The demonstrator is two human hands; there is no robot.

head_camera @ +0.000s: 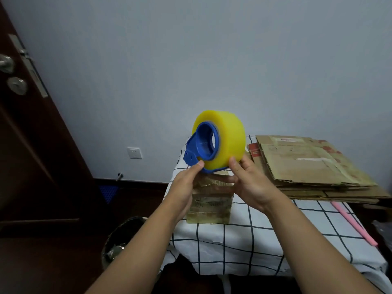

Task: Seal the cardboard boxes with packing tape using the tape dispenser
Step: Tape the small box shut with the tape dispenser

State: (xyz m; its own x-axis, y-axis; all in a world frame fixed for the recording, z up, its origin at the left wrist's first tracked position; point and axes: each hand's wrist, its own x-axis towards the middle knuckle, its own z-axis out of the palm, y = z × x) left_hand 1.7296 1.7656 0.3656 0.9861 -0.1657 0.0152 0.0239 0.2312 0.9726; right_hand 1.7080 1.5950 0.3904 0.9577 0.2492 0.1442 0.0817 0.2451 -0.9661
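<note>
A blue tape dispenser (199,149) loaded with a thick yellow roll of packing tape (228,136) is held up in the air above a small cardboard box (209,205). My left hand (184,187) pinches the dispenser's lower blue edge with thumb and fingers. My right hand (248,181) grips the underside of the roll, thumb on its front face. The small box stands on the checked tablecloth below both hands, its top partly hidden by them, with glossy tape on its sides.
A stack of flattened cardboard boxes (307,164) lies at the table's back right. A pink stick (354,222) lies along the right edge of the checked cloth (254,236). A dark waste bin (121,240) sits on the floor left of the table; a brown door (31,134) stands further left.
</note>
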